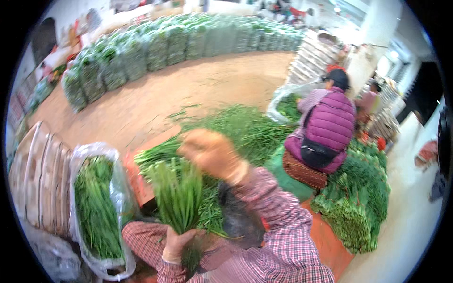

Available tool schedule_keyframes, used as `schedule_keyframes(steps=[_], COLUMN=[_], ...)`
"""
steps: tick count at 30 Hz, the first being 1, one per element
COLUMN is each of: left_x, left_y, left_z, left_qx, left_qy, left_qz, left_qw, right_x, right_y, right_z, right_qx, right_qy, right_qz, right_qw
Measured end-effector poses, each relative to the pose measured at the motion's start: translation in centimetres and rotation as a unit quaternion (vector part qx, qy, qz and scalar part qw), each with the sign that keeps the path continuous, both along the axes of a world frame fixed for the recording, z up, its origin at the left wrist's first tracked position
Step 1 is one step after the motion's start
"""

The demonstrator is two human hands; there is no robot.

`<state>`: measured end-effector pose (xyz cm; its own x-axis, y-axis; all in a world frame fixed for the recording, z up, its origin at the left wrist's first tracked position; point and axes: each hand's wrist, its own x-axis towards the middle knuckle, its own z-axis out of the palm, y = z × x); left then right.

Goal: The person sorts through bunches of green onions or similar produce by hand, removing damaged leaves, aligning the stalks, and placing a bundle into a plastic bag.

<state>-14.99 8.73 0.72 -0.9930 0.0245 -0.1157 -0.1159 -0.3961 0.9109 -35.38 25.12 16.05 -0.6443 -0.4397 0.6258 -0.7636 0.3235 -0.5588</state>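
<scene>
My left hand (178, 242), in a pale glove, grips a bunch of long thin greens (178, 198) that look like chives. Their pale cut ends point up and away from me, and the dark leafy tips hang below the hand, over my lap. Raised beyond the bunch is my right hand (214, 152) in an orange glove, blurred, its fingers curled; whether it holds anything is hidden. Just left of it, more cut greens (159, 155) lie with their stems together on an orange-red board (139, 180).
A plastic-lined basket (116, 201) of greens stands at my left beside a slatted crate (42, 180). Loose greens (244, 131) cover the floor ahead. A person in a purple vest (329, 123) sits right, near tied bunches (357, 201). Filled clear bags (177, 42) line the back.
</scene>
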Motion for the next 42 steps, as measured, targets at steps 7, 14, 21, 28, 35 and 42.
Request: schedule_keyframes(steps=[7,14,21,28,35,42], left_x=[-0.7,-1.9,-2.4,-2.9,-2.0,0.2], left_y=[-4.0,-3.7,-1.0,2.7,3.5,-3.1], left_z=[-5.1,-4.1,-4.3,-2.8,0.8,4.4], left_qx=[-0.025,0.025,-0.068,-0.463,-0.530,-0.298], left_qy=[-0.030,-0.029,0.002,0.027,0.134,0.120], left_qz=[0.060,0.133,0.171,0.189,0.106,0.133], left_qw=[0.997,0.990,0.983,0.865,0.831,0.938], right_x=[-1.6,1.4,4.1,8.5,7.2,7.5], right_y=[6.1,7.8,-0.5,-5.6,-3.1,-1.6], right_z=[4.8,2.1,-11.4,-14.4,-15.5,-15.2], right_qx=[-0.341,0.120,0.099,-0.226,-0.386,-0.358], right_qy=[-0.147,-0.371,-0.432,-0.487,-0.640,-0.643], right_qz=[0.016,0.358,0.179,0.144,0.176,0.194], right_qw=[0.928,0.849,0.878,0.831,0.641,0.648])
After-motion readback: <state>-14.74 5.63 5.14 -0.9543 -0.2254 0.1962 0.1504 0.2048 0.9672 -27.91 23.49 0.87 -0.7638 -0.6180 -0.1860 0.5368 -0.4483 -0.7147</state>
